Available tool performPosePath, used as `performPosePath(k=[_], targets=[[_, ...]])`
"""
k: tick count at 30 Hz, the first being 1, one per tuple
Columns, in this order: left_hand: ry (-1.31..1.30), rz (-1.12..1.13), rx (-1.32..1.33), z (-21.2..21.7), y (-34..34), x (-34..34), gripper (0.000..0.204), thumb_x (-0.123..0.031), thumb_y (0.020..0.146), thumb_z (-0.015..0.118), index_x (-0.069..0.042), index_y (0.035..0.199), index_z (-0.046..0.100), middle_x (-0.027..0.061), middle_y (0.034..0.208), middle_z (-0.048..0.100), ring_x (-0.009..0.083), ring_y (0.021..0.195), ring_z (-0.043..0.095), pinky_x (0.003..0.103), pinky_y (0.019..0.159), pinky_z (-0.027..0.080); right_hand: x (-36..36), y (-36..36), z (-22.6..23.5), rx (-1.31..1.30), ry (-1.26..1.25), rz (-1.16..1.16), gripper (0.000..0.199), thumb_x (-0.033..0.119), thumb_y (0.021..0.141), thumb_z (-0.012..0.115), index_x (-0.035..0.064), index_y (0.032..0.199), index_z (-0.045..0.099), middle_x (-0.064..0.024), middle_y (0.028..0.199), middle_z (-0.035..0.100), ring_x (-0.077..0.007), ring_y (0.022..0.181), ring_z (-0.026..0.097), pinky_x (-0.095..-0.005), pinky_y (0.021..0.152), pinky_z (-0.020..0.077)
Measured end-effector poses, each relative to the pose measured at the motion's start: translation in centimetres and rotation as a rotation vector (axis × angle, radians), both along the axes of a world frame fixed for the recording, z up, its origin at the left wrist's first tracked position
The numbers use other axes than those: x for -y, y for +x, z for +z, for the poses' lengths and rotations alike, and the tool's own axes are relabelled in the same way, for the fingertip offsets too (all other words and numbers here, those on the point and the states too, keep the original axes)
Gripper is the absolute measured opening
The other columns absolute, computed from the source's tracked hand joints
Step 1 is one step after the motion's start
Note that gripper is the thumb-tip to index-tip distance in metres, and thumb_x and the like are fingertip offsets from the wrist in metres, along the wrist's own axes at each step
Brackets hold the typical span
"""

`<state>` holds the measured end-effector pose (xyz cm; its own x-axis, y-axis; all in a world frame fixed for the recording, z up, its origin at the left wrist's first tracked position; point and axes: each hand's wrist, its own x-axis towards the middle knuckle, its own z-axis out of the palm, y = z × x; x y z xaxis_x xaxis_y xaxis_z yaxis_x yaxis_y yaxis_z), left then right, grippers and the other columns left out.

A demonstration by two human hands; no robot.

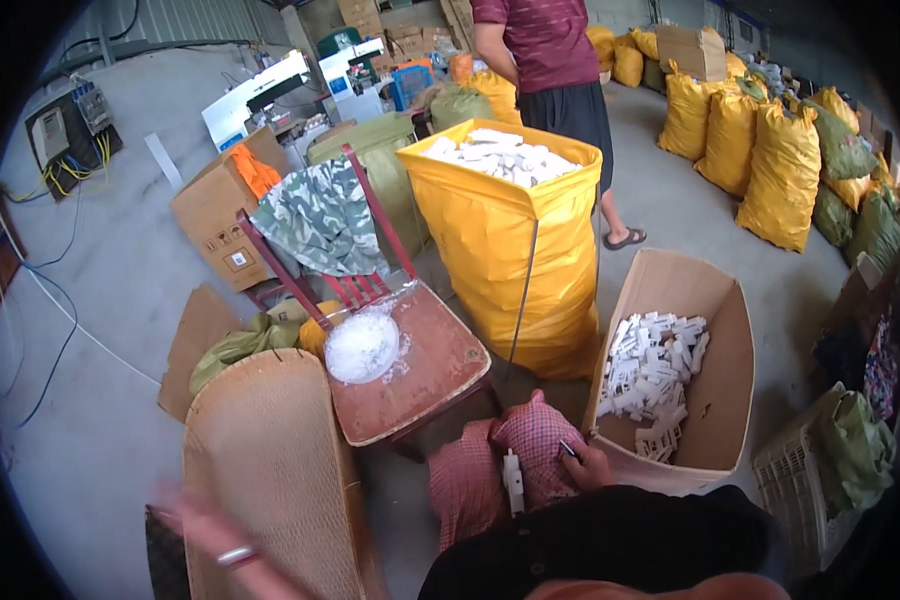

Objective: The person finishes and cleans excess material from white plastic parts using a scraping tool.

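My left hand (192,515), smeared by motion, reaches out over the left rim of a long woven wicker basket (260,440); a pale bracelet circles the wrist. Whether its fingers hold anything cannot be made out. Close by my lap, my right hand (592,468) is closed on a slim dark pen-like tool (569,450) with a light tip. A white plastic part (513,483) lies upright between my knees, on pink checked cloth (467,470). To the right of my knees stands an open cardboard box (715,400) holding many similar white plastic parts (655,365).
Ahead stands a wooden chair (420,350) with a bowl of white bits (362,346) and camouflage cloth (320,215). A tall yellow sack (510,260) full of white parts is beside it. Behind, a person (550,60) stands near several yellow sacks (780,170).
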<state>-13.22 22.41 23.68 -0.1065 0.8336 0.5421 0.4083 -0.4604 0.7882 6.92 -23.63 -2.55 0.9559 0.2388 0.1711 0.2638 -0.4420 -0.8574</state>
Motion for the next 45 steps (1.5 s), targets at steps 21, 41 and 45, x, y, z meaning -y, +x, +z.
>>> performPosePath(k=[21,41,45], targets=[[-0.1,-1.661,-0.62,-30.4,10.3,20.7,0.073,-0.021,0.073,0.073,-0.003,0.135,0.039,0.0205,0.134,0.043,0.0358,0.127,0.039,0.039,0.104,0.035,-2.5,-0.7,-0.3,0.048,0.074,0.132,0.018,0.016,0.084,0.06,0.0039,0.097,0.062,-0.0236,0.081,0.06,-0.0413,0.076,0.061,-0.0446,0.065,0.0489],[-0.077,-1.588,-0.62,-29.6,10.7,21.1,0.065,-0.024,0.073,0.071,-0.002,0.129,0.046,0.019,0.133,0.044,0.0353,0.119,0.047,0.039,0.098,0.041,-2.7,-0.6,0.1,0.121,0.095,0.145,0.016,0.014,0.083,0.061,0.0032,0.094,0.062,-0.0217,0.077,0.06,-0.039,0.072,0.062,-0.0423,0.063,0.0496],[-0.101,-1.599,-0.646,-28.8,10.7,21.2,0.063,-0.023,0.073,0.07,-0.003,0.128,0.047,0.0188,0.133,0.044,0.0351,0.119,0.048,0.039,0.098,0.042,-2.6,-0.6,-0.1,0.137,0.093,0.134,0.015,0.014,0.083,0.061,0.0035,0.094,0.062,-0.0216,0.077,0.06,-0.039,0.072,0.061,-0.0426,0.063,0.0493]])
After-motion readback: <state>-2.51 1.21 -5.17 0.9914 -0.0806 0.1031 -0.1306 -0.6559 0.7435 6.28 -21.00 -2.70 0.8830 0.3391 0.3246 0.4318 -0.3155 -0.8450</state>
